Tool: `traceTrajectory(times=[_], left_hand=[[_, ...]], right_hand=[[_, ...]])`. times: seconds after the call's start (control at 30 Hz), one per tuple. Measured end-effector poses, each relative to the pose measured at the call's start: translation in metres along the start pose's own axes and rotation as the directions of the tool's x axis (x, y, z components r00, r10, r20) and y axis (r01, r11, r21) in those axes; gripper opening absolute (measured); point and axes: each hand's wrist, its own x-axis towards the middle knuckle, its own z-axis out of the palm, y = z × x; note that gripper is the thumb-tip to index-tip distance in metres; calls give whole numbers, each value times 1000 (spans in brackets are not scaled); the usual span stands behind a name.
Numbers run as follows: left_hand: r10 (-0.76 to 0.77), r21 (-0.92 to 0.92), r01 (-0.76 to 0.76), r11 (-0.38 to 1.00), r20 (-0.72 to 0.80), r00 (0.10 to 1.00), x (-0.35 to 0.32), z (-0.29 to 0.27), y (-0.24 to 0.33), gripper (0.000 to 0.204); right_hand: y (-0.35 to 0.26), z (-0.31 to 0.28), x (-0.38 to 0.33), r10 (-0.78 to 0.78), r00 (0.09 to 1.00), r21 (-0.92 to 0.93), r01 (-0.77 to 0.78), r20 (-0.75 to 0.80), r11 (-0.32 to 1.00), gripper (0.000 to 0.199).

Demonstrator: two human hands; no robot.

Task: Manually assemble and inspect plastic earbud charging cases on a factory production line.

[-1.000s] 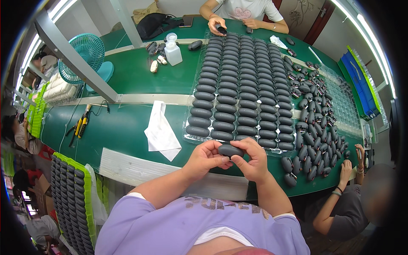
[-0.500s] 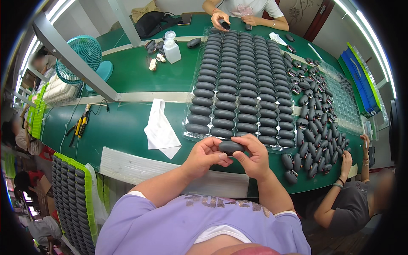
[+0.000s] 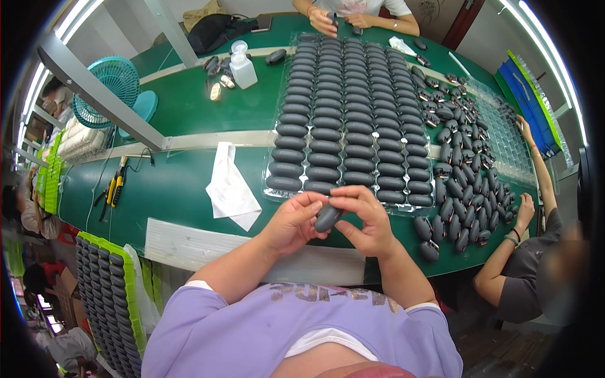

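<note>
Both my hands hold one dark grey oval plastic case (image 3: 328, 218) over the near edge of the table. The case is tilted, its long side running up toward the right. My left hand (image 3: 294, 222) grips it from the left with thumb and fingers. From the right, my right hand (image 3: 367, 220) has its fingertips closed at the case's upper end. Just beyond my hands lies a clear plastic tray (image 3: 270, 189) with rows of similar cases. A loose heap of cases (image 3: 469, 183), some showing small orange-red parts, spreads to the right of the tray.
Left of the tray lie a white cloth (image 3: 230, 189) and yellow-black pliers (image 3: 115, 189). A white bottle (image 3: 242, 70) and a teal fan (image 3: 107, 85) stand farther back. One co-worker's hand (image 3: 322, 22) works across the table; another's (image 3: 524, 211) is beside the heap at right.
The case between my hands has turned from lying level to tilted. The co-worker at right has one arm reaching farther along the table toward the clear trays.
</note>
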Motion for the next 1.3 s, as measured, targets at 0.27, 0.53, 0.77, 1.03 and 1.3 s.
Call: traceTrajectory(times=[0.27,0.53,0.77,1.03,1.3], left_hand=[[353,367,-311,877,-52,934,10,-6,1,33],[380,375,-327,867,-76,922,11,-3,-1,24],[318,339,-278,899,-67,946,3,0,-2,26],[756,915,-282,289,-37,654,4,-17,57,12],[88,671,-111,-733,255,963,18,-7,114,12]], right_hand=[[6,4,11,-12,999,-118,8,-33,993,77],[15,6,5,41,998,-92,-45,-48,995,77],[15,7,0,87,996,81,-84,-31,993,76],[28,-7,7,222,970,394,-166,-100,904,76],[22,-7,10,145,982,284,-105,-124,953,72]])
